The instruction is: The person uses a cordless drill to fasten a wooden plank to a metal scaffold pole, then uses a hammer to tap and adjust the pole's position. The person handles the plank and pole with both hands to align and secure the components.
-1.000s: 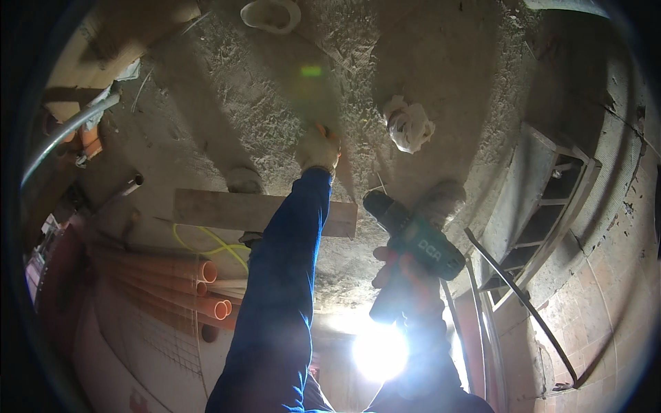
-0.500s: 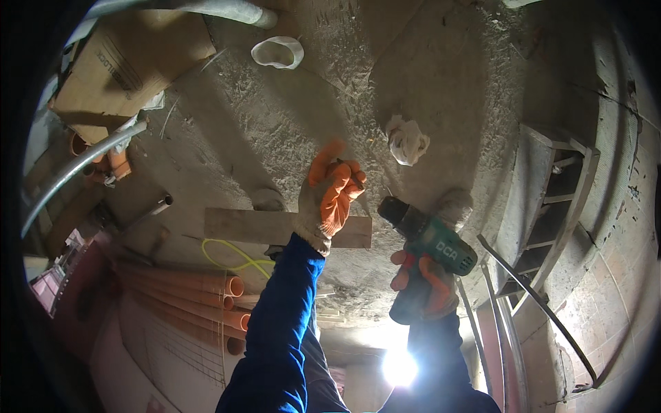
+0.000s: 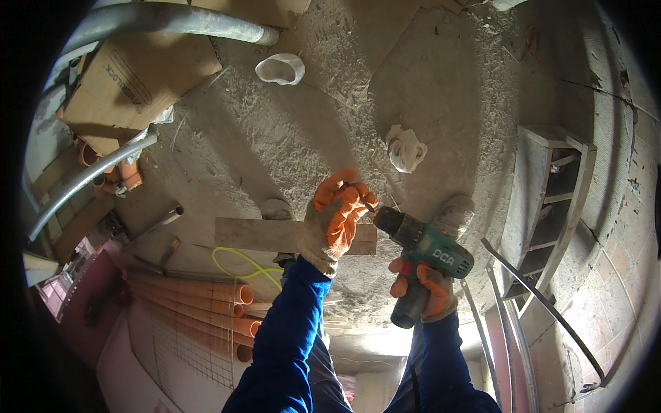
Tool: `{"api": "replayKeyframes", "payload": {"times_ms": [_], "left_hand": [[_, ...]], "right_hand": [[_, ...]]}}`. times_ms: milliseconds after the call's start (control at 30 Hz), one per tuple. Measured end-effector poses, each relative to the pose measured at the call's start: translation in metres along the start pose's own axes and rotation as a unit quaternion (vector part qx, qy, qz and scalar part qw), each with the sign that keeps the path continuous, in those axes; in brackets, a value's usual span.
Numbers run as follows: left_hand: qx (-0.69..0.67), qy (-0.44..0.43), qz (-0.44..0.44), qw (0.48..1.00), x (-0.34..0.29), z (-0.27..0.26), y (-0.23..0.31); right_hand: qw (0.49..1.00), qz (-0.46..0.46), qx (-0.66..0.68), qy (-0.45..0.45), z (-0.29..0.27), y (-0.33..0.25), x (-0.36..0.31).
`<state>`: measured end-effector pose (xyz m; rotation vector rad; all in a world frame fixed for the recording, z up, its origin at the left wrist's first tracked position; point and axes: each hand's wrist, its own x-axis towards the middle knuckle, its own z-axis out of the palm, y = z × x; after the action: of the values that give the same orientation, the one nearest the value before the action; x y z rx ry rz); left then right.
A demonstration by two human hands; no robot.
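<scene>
My right hand [image 3: 428, 286], in a glove with orange coating, is wrapped round the handle of a green and black cordless drill [image 3: 444, 253]. The drill tilts, its black chuck pointing up and left toward my other hand. My left hand [image 3: 336, 219], in a matching cream and orange glove, is closed in a pinch right by the chuck tip. A small dark sliver shows at its fingertips; its kind is too small to tell. Beneath the left hand a wooden board [image 3: 258, 235] lies on the rough concrete floor.
Orange pipes [image 3: 206, 303] and wire mesh [image 3: 196, 361] lie at lower left, by a yellow cable [image 3: 241, 258]. A cardboard box [image 3: 141, 79] and grey pipe [image 3: 172, 20] are upper left. A white bag [image 3: 406, 148], a ladder [image 3: 551, 206] and rods [image 3: 544, 310] are right.
My left hand has come down and right, so its fingertips are now close to the drill's chuck. The drill has barely moved. The view has shifted slightly.
</scene>
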<state>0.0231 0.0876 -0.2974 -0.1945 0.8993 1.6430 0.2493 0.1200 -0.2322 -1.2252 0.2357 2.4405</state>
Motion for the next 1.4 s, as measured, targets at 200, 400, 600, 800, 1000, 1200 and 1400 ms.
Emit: {"api": "replayKeyframes", "payload": {"times_ms": [200, 400, 600, 800, 1000, 1200, 1400], "left_hand": [[0.027, 0.039, 0.007, 0.999, -0.016, 0.022, -0.002], [0.087, 0.062, 0.01, 0.994, -0.028, 0.035, 0.001], [0.008, 0.055, 0.001, 0.998, -0.022, 0.046, -0.001], [-0.053, 0.139, 0.012, 0.989, -0.025, 0.057, -0.018], [-0.016, 0.174, 0.049, 0.983, -0.023, 0.054, -0.017], [0.002, 0.142, 0.038, 0.989, -0.023, 0.056, -0.01], [-0.046, 0.091, 0.022, 0.995, -0.019, 0.053, -0.012]], "right_hand": [[1.0, 0.004, 0.018, -0.009, -0.006, 0.001, -0.005], [0.994, 0.005, 0.088, -0.06, -0.009, 0.006, -0.009], [0.998, 0.041, 0.041, -0.033, 0.01, -0.002, -0.004], [0.988, -0.018, -0.135, 0.068, 0.027, 0.01, 0.007], [0.983, -0.057, -0.15, 0.094, 0.023, 0.02, 0.012], [0.993, -0.016, -0.097, 0.058, 0.02, 0.019, 0.008], [0.999, -0.017, -0.037, -0.012, 0.011, 0.031, 0.007]]}}
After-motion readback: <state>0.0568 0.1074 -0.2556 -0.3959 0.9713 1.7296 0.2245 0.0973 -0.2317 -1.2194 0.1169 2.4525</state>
